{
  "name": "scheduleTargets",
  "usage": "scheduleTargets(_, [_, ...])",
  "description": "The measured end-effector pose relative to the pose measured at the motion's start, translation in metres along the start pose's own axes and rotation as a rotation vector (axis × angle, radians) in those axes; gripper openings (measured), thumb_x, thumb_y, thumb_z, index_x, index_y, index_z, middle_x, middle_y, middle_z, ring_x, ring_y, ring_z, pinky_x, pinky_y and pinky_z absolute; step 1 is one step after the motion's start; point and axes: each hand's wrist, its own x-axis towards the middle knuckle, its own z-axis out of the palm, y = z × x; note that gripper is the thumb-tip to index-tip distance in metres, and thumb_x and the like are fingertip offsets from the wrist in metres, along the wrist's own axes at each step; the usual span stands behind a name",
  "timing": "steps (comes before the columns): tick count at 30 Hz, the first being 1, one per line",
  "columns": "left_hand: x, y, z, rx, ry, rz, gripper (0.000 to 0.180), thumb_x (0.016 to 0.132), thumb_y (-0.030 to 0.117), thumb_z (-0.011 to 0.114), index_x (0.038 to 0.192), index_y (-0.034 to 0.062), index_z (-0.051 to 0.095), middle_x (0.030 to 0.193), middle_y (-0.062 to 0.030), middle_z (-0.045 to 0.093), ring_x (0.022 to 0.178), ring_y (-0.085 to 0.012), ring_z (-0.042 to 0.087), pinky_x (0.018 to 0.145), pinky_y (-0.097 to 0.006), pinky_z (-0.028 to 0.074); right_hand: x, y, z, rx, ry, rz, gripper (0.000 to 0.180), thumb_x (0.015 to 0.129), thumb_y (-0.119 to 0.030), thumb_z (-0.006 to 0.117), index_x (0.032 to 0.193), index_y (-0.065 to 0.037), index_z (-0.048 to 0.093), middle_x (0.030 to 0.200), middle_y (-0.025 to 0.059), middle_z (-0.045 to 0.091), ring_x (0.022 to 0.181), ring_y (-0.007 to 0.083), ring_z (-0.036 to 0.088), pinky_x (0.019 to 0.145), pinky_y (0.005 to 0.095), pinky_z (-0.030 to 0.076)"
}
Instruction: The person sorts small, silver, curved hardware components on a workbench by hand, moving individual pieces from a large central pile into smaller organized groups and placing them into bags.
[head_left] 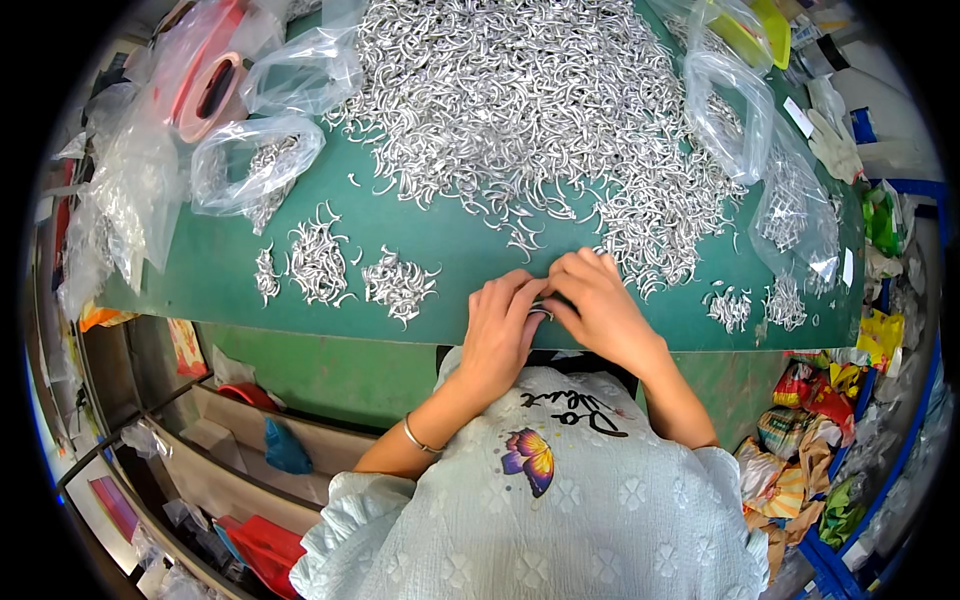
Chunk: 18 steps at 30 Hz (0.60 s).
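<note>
My left hand (498, 322) and my right hand (600, 305) meet at the near edge of a green tabletop (470, 240). Their fingers are bent and pinched together around a small silver curved metal piece (541, 309), partly hidden between the fingertips. Which hand carries more of it is hard to see. Just beyond them spreads a big heap of the same curved pieces (520, 110). Left of my hands lie a small pile (400, 286), a taller pile (318, 265) and a narrow one (267, 275). Two little piles, one of them here (730, 308), lie to the right.
An open clear bag (258, 165) with metal pieces stands at the left, near a roll of tape (212, 98). Another clear bag (795, 215) holds pieces at the right. Drawers (250, 440) are below left; crumpled packets (790, 430) fill the lower right.
</note>
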Motion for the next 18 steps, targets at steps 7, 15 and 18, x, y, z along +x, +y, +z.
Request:
scheduleTargets(7, [-0.003,-0.009,0.003,0.105,-0.1,0.114,0.027,0.076,0.0,0.07,0.103,0.0042,0.065,0.101,-0.0076,0.058,0.094,-0.0266,0.054,0.08,-0.039,0.038,0.04,0.005,0.015,-0.127,0.294,-0.034,0.033,0.078,-0.009,0.073,0.108,-0.004,0.06,0.104,0.0103,0.056,0.096,0.0289,0.052,0.083,0.0391,0.041])
scheduleTargets(15, [-0.004,-0.006,-0.001,0.09,-0.098,0.078,0.023,0.077,0.0,0.07,0.099,0.0057,0.065,0.097,-0.0066,0.057,0.089,-0.0256,0.054,0.08,-0.038,0.037,0.026,0.023,-0.01,-0.243,0.24,0.105,0.01,0.082,-0.004,0.065,0.091,-0.003,0.062,0.089,0.0105,0.061,0.089,0.0288,0.058,0.08,0.0388,0.042])
scheduleTargets(18, [-0.004,-0.005,0.0,0.091,-0.085,0.068,0.023,0.077,0.0,0.07,0.098,0.0063,0.065,0.096,-0.0063,0.057,0.089,-0.0251,0.054,0.08,-0.038,0.037,0.024,0.028,-0.023,-0.084,0.308,0.181,0.008,0.084,-0.003,0.065,0.091,-0.003,0.063,0.083,0.0122,0.065,0.082,0.0306,0.061,0.078,0.0399,0.044])
